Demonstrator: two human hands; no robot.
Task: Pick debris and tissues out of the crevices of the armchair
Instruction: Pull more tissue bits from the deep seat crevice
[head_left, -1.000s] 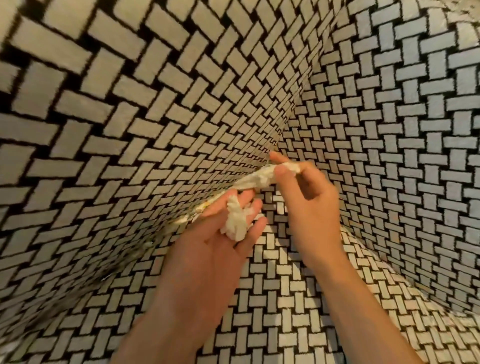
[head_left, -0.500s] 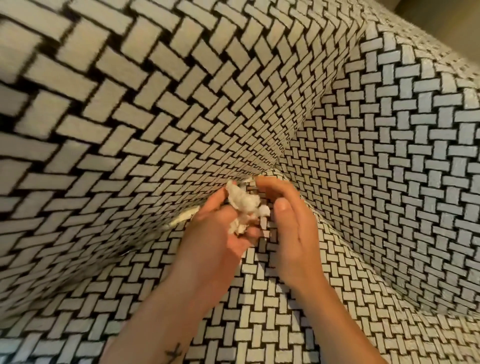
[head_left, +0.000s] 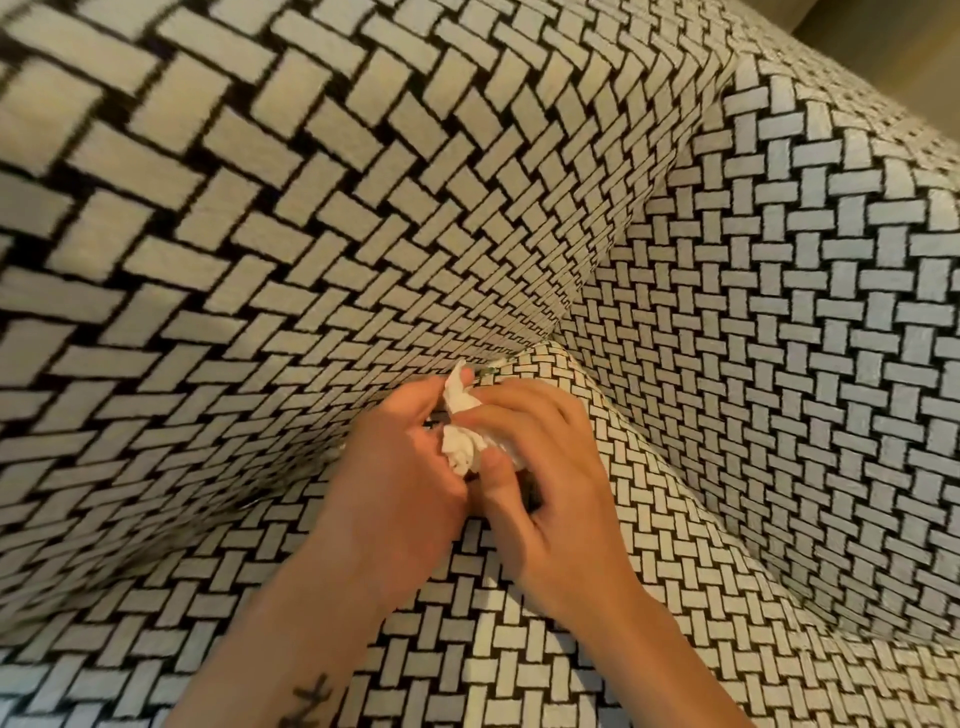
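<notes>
text: none legible | left forearm (head_left: 291, 644): dark inked mark (head_left: 310, 702), unreadable

Matt woven cloth in a black-and-cream basketweave pattern covers the whole armchair (head_left: 779, 322), coarse-looking throughout. At frame centre, the crumpled white tissue paper (head_left: 460, 441) looks soft, creased and dull.

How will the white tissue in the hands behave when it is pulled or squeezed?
Probably floppy: the tissue is crumpled into folds between the left hand and right hand. Likely very light, being so thin. It may tear if tugged hard, as its edges look ragged.
</notes>
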